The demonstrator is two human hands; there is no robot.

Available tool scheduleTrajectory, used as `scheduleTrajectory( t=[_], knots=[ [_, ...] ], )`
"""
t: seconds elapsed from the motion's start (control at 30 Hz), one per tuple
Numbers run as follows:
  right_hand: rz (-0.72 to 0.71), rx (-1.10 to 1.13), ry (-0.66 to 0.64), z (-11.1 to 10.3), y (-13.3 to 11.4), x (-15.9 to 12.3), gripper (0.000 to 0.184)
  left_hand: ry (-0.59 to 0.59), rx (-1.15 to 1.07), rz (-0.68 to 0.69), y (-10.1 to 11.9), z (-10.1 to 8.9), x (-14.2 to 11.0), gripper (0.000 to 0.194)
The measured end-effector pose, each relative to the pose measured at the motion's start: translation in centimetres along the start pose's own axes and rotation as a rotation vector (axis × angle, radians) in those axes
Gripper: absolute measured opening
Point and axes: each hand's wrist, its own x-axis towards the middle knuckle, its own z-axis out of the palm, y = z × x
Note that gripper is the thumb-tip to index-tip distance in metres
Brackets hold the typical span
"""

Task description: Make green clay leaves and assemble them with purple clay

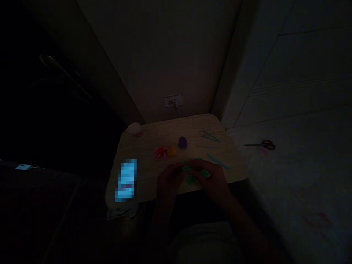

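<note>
Over the front of the small wooden table point(148, 165), my left hand point(169, 179) and my right hand point(213, 178) meet with fingers closed around a small green piece point(187, 168). It may be clay or paper; the dim light hides which. More green pieces point(190, 180) lie below and beside my fingers. Just beyond my hands are a red and pink shape with finger-like arms point(161, 152), an orange cone-like lump point(171, 150) and a round purple lump point(182, 142). Several thin blue-green strips point(218, 161) lie to the right of them.
A lit phone point(126, 180), its screen pixelated, lies at the table's left. At the back left corner stands a pale cup point(134, 129). Scissors point(260, 145) rest on the white bedding-like surface point(297, 176) at right. A plug sits in the wall socket point(173, 101) behind the table.
</note>
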Motion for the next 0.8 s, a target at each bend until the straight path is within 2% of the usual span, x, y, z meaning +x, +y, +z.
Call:
scheduleTrajectory(
  t=[0.23,0.53,0.63,0.73,0.8],
  knots=[
    [0.035,0.006,0.008,-0.02,-0.19,0.03,0.016,-0.006,0.071,0.094,0.30,-0.37,0.15,0.018],
    [-0.059,-0.048,-0.052,0.04,-0.55,0.32,0.018,0.041,0.032,0.096,-0.20,-0.53,0.06,0.021],
    [-0.060,-0.050,-0.068,0.04,-0.43,0.32,0.017,-0.001,0.054,0.126,-0.16,-0.68,0.11,0.025],
    [-0.050,-0.032,-0.079,0.08,-0.40,0.27,0.014,-0.063,0.104,0.200,0.04,-0.77,0.17,0.017],
    [-0.040,-0.019,-0.091,0.21,-0.42,0.20,0.014,-0.050,0.113,0.232,0.05,-0.81,0.22,0.011]
  ],
)
